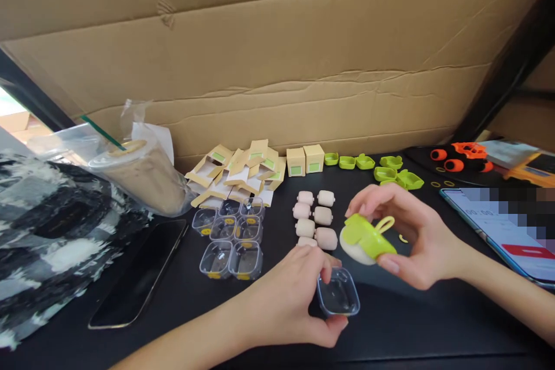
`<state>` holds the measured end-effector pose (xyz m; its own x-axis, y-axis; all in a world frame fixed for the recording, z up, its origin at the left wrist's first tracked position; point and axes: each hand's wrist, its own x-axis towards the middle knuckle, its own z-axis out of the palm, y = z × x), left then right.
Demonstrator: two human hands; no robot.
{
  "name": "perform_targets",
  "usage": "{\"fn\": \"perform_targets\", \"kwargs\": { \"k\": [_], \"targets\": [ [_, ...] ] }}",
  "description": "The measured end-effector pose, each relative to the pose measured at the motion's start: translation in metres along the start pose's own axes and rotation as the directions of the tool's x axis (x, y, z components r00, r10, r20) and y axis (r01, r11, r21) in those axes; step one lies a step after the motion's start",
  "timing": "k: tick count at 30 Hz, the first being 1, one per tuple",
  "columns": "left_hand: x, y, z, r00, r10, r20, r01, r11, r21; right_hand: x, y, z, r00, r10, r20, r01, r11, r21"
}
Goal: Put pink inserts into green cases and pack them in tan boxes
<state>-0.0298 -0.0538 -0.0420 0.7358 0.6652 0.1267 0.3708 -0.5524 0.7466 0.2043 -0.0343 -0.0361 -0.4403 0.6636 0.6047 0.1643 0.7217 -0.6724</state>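
Observation:
My left hand (299,295) grips a small clear plastic cup (339,295) by its sides, thumb at the near edge and fingers at the far one. Just above and to the right of it, my right hand (416,237) pinches a lime-green cap with a small loop (368,237). A whitish rounded piece (356,247) shows under the cap, tilted toward the cup but apart from it. Behind my left hand stand small pale pink and cream barrel-shaped pieces (323,215) in two columns; its fingers partly cover the nearest.
Several clear cups (245,259) and a dark phone (141,272) lie left. Behind are flat cartons (251,167), two small boxes (314,159) and green caps (385,173). A bagged drink (143,173) stands back left; orange toy parts (468,150) and a lit phone (511,237) lie right.

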Motion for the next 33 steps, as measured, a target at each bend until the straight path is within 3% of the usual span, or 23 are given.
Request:
{"fn": "perform_targets", "kwargs": {
  "k": [5, 8, 12, 18, 22, 27, 33],
  "targets": [
    [-0.001, -0.009, 0.005, 0.995, -0.08, -0.055, 0.074, 0.993, -0.092, -0.006, -0.01, 0.016, 0.97, 0.01, 0.242, -0.002, 0.999, -0.034],
    [0.0, -0.007, 0.004, 0.993, -0.056, -0.105, 0.057, 0.998, 0.008, -0.002, -0.014, 0.023, 0.943, -0.04, 0.33, 0.107, 0.976, -0.187],
    [0.001, -0.005, 0.001, 0.989, -0.007, -0.147, 0.03, 0.987, 0.158, 0.002, -0.017, 0.025, 0.925, -0.084, 0.371, 0.216, 0.918, -0.332],
    [0.003, -0.007, 0.001, 0.995, 0.026, -0.101, -0.007, 0.982, 0.189, -0.002, -0.016, 0.024, 0.922, -0.109, 0.372, 0.25, 0.901, -0.354],
    [0.002, -0.008, 0.002, 0.994, 0.022, -0.105, -0.002, 0.982, 0.19, -0.004, -0.015, 0.025, 0.94, -0.063, 0.335, 0.183, 0.922, -0.341],
    [-0.001, -0.009, 0.003, 0.992, 0.024, -0.122, -0.006, 0.989, 0.146, -0.003, -0.018, 0.024, 0.902, 0.011, 0.431, 0.171, 0.909, -0.381],
    [-0.004, -0.03, 0.014, 0.979, 0.147, -0.142, -0.116, 0.972, 0.206, 0.003, -0.029, 0.027, 0.879, 0.062, 0.472, 0.158, 0.898, -0.411]
  ]
}}
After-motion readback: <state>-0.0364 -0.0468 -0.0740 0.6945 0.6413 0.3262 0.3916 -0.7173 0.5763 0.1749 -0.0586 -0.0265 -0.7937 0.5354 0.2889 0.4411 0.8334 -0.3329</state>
